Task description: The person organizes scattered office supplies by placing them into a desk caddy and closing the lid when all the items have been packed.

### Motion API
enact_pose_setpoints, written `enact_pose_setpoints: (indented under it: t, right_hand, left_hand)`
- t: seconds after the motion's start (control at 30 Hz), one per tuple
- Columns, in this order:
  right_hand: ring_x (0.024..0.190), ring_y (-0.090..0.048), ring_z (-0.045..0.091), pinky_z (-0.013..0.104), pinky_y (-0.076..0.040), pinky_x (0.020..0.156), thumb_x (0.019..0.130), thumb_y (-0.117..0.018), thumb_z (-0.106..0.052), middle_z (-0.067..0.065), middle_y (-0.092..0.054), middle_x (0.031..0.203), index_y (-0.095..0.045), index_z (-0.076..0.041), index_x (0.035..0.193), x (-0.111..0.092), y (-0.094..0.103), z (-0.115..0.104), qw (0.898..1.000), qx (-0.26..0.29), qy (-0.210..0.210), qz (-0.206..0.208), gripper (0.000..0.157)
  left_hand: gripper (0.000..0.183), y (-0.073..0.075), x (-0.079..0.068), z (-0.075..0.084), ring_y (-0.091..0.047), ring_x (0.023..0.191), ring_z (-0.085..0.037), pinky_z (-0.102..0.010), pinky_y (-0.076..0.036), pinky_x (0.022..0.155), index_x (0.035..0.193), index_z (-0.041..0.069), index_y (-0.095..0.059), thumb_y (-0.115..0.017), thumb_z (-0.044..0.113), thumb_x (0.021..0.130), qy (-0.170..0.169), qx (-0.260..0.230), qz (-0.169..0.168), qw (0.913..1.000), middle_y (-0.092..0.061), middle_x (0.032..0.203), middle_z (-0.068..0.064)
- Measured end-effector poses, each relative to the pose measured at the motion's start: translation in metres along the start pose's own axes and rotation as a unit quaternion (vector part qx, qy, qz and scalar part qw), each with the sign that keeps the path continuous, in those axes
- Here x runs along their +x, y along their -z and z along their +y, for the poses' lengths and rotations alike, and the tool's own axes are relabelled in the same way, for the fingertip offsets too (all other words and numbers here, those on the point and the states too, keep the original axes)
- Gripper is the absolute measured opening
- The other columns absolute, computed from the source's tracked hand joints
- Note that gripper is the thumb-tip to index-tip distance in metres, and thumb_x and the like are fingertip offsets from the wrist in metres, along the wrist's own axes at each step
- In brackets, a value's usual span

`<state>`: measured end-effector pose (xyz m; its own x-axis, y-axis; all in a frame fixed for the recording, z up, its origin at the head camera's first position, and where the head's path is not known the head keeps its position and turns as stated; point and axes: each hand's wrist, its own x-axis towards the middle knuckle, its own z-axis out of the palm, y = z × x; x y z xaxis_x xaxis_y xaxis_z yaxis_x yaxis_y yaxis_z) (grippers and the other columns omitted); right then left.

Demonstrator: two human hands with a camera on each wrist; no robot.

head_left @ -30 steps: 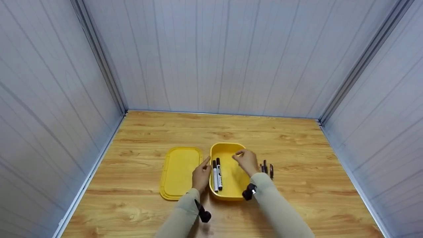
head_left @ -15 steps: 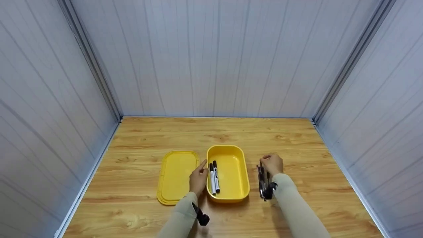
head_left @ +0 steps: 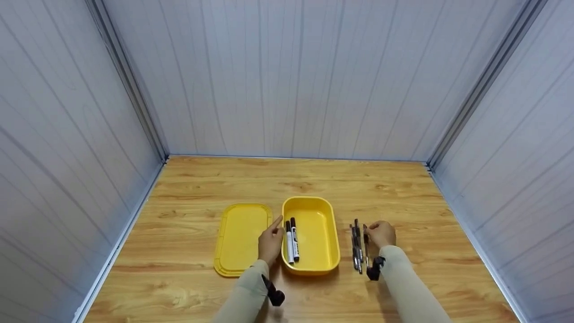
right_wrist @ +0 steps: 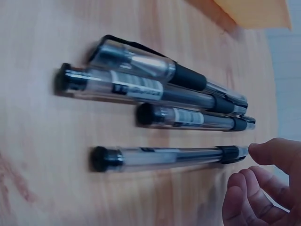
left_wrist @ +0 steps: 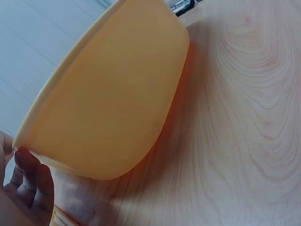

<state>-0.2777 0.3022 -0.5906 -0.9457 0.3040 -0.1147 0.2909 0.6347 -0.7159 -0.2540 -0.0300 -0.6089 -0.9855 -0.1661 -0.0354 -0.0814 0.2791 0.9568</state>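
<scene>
Nearest the person, the right hand (head_left: 382, 233) rests on the worktop (head_left: 403, 197) just beside a row of four clear pens (head_left: 358, 244) lying side by side, to the right of the box (head_left: 314, 233). In the right wrist view its fingers (right_wrist: 256, 188) are loosely curled and hold nothing; one fingertip touches, or all but touches, the tip of the nearest pen (right_wrist: 169, 157), which lies slightly apart from the other three (right_wrist: 160, 89).

The left hand (head_left: 270, 242) sits against the box's left wall, index finger stretched along the rim, the others lightly bent; whether it presses the wall or only leans on it I cannot tell. From the left wrist view the box wall (left_wrist: 108, 94) fills the frame with fingers (left_wrist: 33, 183) at its lower corner.

Inside the yellow box, two markers (head_left: 292, 244) lie along the left wall. The lid (head_left: 242, 237) lies flat on the worktop, just left of the box.

The step in hand seems to be picking up the next pen. That would call for a pinch on the separated pen's barrel, a lift clear of its neighbours, then a carry left over the box rim.
</scene>
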Motion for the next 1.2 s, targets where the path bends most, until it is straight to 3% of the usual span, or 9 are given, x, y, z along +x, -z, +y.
enact_pose_setpoints:
  t: [0.17, 0.37, 0.77, 1.2]
  right_hand:
    - [0.078, -0.064, 0.026, 0.035, -0.051, 0.062, 0.087, -0.068, -0.011, 0.019, -0.070, 0.093, -0.069, 0.004, 0.099, -0.001, -0.006, 0.004, 1.000, 0.007, -0.012, -0.009, 0.019]
    - [0.072, -0.065, 0.022, 0.031, -0.053, 0.057, 0.087, -0.066, -0.008, 0.021, -0.069, 0.095, -0.067, 0.005, 0.102, -0.003, -0.011, 0.007, 0.999, 0.040, -0.026, 0.003, 0.020]
    - [0.069, -0.065, 0.020, 0.030, -0.052, 0.056, 0.087, -0.069, -0.008, 0.021, -0.070, 0.095, -0.068, 0.003, 0.100, -0.004, -0.014, 0.007, 0.998, 0.055, -0.030, 0.018, 0.017]
    - [0.069, -0.065, 0.020, 0.030, -0.053, 0.057, 0.086, -0.071, -0.009, 0.016, -0.070, 0.090, -0.067, 0.002, 0.094, -0.003, -0.009, 0.000, 0.997, 0.067, -0.039, 0.005, 0.015]
  left_hand:
    - [0.044, 0.002, 0.000, 0.001, -0.053, 0.080, -0.016, -0.030, -0.043, 0.072, 0.141, 0.021, -0.056, -0.052, 0.019, 0.098, -0.003, 0.004, 0.001, 1.0000, -0.065, 0.096, -0.007]
    - [0.043, 0.002, -0.001, 0.001, -0.050, 0.071, -0.014, -0.028, -0.042, 0.066, 0.141, 0.020, -0.057, -0.053, 0.018, 0.097, -0.010, 0.005, 0.001, 0.9999, -0.065, 0.089, -0.007]
    - [0.044, 0.002, -0.001, 0.001, -0.053, 0.082, -0.017, -0.032, -0.044, 0.075, 0.141, 0.019, -0.056, -0.054, 0.019, 0.097, -0.008, -0.003, 0.005, 1.0000, -0.065, 0.094, -0.006]
    - [0.044, 0.002, -0.001, 0.001, -0.056, 0.086, -0.018, -0.035, -0.046, 0.080, 0.141, 0.019, -0.056, -0.053, 0.019, 0.097, -0.005, 0.011, 0.006, 0.9999, -0.067, 0.097, -0.007]
